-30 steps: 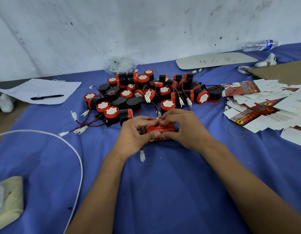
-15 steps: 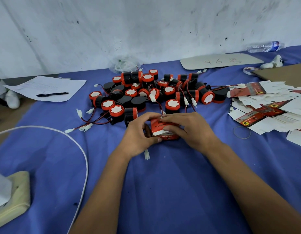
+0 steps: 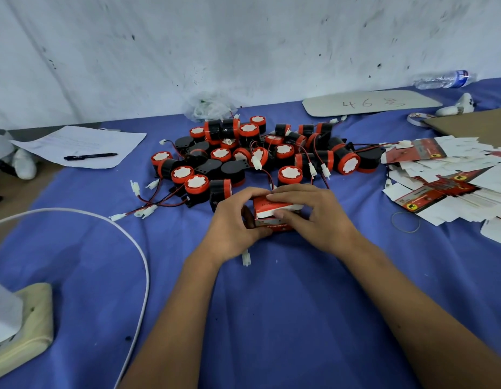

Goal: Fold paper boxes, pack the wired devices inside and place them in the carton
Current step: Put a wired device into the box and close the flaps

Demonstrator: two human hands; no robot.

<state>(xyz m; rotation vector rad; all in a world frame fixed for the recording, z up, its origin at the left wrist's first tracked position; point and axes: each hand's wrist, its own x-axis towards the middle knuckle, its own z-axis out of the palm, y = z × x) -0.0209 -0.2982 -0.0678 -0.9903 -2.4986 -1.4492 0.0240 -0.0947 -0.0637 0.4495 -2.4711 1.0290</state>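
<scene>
Red paper box (image 3: 274, 213): gripped both sides, left hand (image 3: 234, 226) and right hand (image 3: 314, 213) curled round; wired buzzers (image 3: 260, 155) heaped beyond.

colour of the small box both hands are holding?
The small folded paper box is red with a white flap edge and white print; the head view shows it.

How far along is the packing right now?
Early. In hand: both the left hand and right hand grip one red box, its white flap not yet tucked and a connector hanging out below. Left: the pile of devices and the flat boxes are unpacked. No finished boxes show.
</scene>
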